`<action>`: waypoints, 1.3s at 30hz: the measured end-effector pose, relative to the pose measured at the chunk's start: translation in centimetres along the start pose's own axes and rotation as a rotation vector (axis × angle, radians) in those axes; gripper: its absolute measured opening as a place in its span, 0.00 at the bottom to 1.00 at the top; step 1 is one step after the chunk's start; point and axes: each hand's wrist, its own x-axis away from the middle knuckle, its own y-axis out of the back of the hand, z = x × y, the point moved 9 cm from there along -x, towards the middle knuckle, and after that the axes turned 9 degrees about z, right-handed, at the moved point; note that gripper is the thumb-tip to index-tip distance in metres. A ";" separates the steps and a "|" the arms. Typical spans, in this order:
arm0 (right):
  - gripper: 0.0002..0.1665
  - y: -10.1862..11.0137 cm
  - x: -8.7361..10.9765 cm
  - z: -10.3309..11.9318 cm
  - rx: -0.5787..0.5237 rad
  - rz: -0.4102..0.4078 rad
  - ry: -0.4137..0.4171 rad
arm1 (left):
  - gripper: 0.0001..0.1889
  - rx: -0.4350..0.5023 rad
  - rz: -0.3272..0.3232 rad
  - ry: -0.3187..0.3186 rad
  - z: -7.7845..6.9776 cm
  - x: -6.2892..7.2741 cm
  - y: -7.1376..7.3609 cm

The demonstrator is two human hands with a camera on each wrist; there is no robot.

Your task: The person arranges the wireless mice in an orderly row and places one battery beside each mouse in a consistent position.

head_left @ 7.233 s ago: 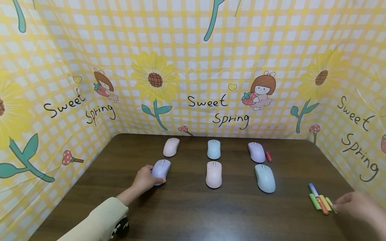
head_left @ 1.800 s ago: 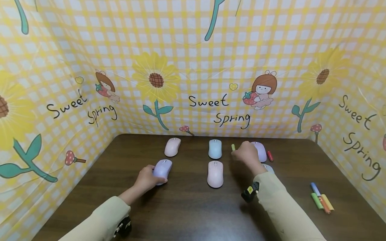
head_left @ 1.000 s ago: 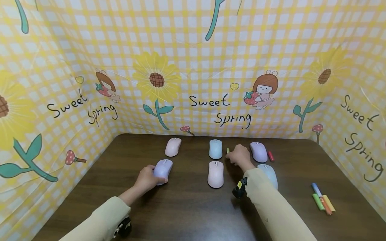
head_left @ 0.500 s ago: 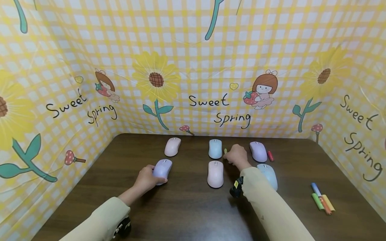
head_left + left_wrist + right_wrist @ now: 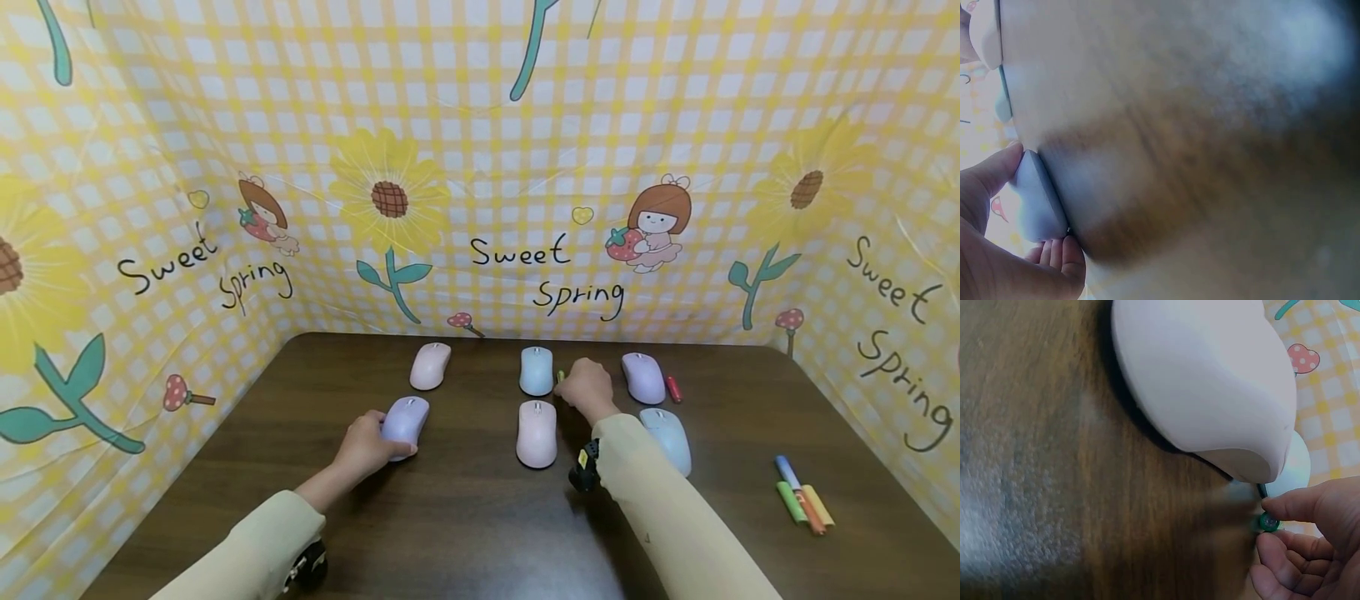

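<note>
Green stick (image 5: 1269, 521), pinched between the thumb and fingers of my right hand (image 5: 588, 385), is just right of the back blue mouse (image 5: 536, 371); that grip is narrow, with only a bit of the stick poking out. I judge the step in hand to be placing it beside the back blue mouse (whether it touches the tabletop (image 5: 465, 533), I cannot tell). The next move would seem to call for steadying the stick, parting my fingers and lifting away without a nudge. My left hand (image 5: 367, 442) holds the left purple mouse (image 5: 407, 421), to the left of the back blue mouse and nearer me.

Slack is scant along the back blue mouse's right side, and the front pink mouse (image 5: 536, 435) sits just in front of it. Farther right of it, bare tabletop leaves room to withdraw, short of the right purple mouse (image 5: 643, 377). Behind the back blue mouse the tabletop's far edge runs near, with the patterned cloth (image 5: 480, 167) rising beyond.
</note>
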 end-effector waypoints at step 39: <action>0.19 -0.2 -0.3 0.1 0.024 -0.010 0.022 | 0.37 -0.008 -0.009 -0.020 0.0 -0.1 -0.1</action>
